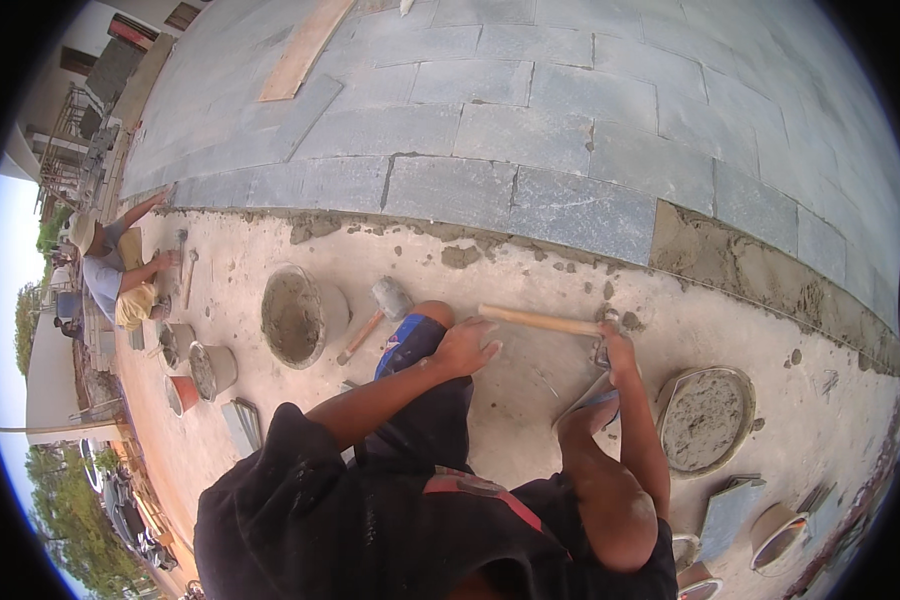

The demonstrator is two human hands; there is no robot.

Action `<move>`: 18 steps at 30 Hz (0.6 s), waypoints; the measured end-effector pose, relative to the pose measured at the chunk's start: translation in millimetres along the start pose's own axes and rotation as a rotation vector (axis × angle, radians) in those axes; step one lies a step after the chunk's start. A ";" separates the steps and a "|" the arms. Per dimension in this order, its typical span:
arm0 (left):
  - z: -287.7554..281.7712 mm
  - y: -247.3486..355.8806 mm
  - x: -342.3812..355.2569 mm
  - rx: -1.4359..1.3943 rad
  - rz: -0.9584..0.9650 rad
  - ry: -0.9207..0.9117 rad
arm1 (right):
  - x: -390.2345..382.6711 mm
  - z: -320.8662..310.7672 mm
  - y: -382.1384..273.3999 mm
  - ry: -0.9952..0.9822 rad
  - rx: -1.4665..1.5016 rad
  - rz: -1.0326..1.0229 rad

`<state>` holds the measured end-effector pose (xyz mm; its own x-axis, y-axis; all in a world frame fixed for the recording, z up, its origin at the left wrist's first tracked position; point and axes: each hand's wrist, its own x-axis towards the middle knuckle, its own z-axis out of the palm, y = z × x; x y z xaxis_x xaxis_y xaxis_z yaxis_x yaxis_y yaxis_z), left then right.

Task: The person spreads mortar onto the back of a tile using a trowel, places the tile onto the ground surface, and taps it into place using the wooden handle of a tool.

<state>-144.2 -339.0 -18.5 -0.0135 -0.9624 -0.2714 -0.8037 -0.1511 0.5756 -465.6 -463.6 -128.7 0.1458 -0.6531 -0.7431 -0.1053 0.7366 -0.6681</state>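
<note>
My left hand [472, 348] is open, fingers slightly apart, beside my bent left knee, just below the end of a wooden handle [530, 317]. My right hand [614, 345] is closed at the metal end of that tool; exactly what it grips is hard to make out. A rubber mallet [390, 300] lies left of my knee. A bucket of mortar [295, 310] stands to my left, another round bucket [702, 420] to my right. Ahead, grey stone tiles [450, 188] border a bare strip of mortar [760, 270] along a taut-looking line.
A co-worker [115, 270] in a hat crouches at the left, reaching to the tile edge, near several buckets [212, 368] and tools. Loose tiles [730, 515] and more buckets [775, 540] sit at lower right. A long board [300, 50] lies on the laid tiles.
</note>
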 end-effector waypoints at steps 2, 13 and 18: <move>-7.3 7.2 9.0 0.021 0.051 0.013 | 10.6 -17.2 14.3 0.172 -0.478 -0.254; -41.5 -39.1 -37.8 0.216 0.131 0.048 | -195.5 -55.8 -54.8 0.364 -0.630 -0.507; -31.8 -35.2 -31.8 0.269 0.110 0.031 | -241.9 -116.7 -49.0 0.471 -0.319 -0.336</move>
<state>-96.6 -310.3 -5.6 -0.0941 -0.9768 -0.1923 -0.9272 0.0157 0.3741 -610.5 -362.2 79.4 -0.2170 -0.8989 -0.3807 -0.4264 0.4381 -0.7913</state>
